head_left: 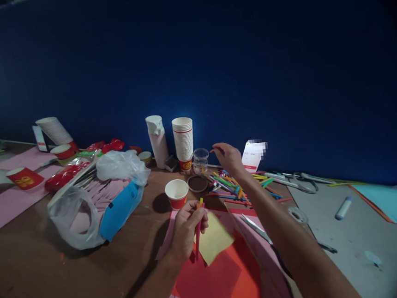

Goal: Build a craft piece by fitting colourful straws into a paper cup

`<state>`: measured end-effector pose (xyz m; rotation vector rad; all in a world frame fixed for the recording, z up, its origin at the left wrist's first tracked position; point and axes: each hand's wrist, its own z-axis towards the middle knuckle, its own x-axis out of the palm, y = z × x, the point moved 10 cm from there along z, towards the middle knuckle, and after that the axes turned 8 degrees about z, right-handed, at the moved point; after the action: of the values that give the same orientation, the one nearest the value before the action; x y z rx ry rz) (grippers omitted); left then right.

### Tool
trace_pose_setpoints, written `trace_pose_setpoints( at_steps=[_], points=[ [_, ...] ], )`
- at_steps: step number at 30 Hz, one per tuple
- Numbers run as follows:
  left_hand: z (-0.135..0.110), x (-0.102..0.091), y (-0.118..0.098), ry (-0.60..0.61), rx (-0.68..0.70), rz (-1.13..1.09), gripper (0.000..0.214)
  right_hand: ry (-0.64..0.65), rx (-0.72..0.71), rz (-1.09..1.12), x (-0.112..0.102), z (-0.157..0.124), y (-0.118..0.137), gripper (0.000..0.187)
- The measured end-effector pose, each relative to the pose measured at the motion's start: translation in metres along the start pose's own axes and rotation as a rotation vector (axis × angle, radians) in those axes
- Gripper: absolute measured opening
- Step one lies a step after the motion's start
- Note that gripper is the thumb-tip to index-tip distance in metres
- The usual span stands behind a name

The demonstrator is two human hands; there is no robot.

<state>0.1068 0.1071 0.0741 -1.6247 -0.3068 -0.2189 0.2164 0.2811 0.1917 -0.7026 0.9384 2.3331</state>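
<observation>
My left hand (186, 231) is closed round a few thin coloured sticks (198, 228), red and yellow, held upright above a yellow paper square (215, 240) and red paper sheets (210, 278). My right hand (229, 158) reaches far forward, pinching a small reddish stick (213, 150) near a little glass jar (200, 160). Just below that hand lies a scattered pile of coloured sticks (234, 185). A red paper cup (177, 193) stands open in front of my left hand.
A stack of paper cups (183, 141) and a wrapped white roll (157, 141) stand by the blue wall. A plastic bag with pink and blue paper (95, 204) lies left. Scissors (256, 227), a tape roll (297, 214), a glue stick (343, 208), a brown lid (197, 183).
</observation>
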Motion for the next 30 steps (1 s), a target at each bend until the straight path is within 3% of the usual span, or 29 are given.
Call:
trace_pose_setpoints(
  at_steps=[3,6,12,17,21,24,30],
  points=[
    [-0.001,-0.003,0.001,-0.017,0.004,-0.019,0.017,0.006,0.030,0.004,0.027,0.016,0.000,0.029],
    [-0.002,-0.003,-0.001,-0.013,0.010,-0.042,0.015,0.033,0.033,0.027,0.041,0.017,-0.002,0.030],
    [-0.002,-0.003,-0.004,-0.019,0.003,-0.097,0.007,0.005,0.066,0.106,0.017,0.000,-0.006,0.030],
    [-0.001,-0.008,-0.002,-0.083,-0.071,-0.181,0.008,0.065,0.111,0.210,-0.010,-0.061,0.003,0.028],
    [0.000,0.002,0.008,-0.075,-0.152,-0.258,0.018,0.292,0.246,0.541,-0.002,-0.141,0.025,0.025],
    [-0.004,0.016,0.016,-0.052,-0.182,-0.253,0.022,0.449,0.301,0.616,0.003,-0.188,0.050,0.019],
    [-0.018,0.052,0.029,0.044,-0.240,-0.239,0.024,0.395,0.364,0.558,-0.012,-0.217,0.049,0.011]
  ],
)
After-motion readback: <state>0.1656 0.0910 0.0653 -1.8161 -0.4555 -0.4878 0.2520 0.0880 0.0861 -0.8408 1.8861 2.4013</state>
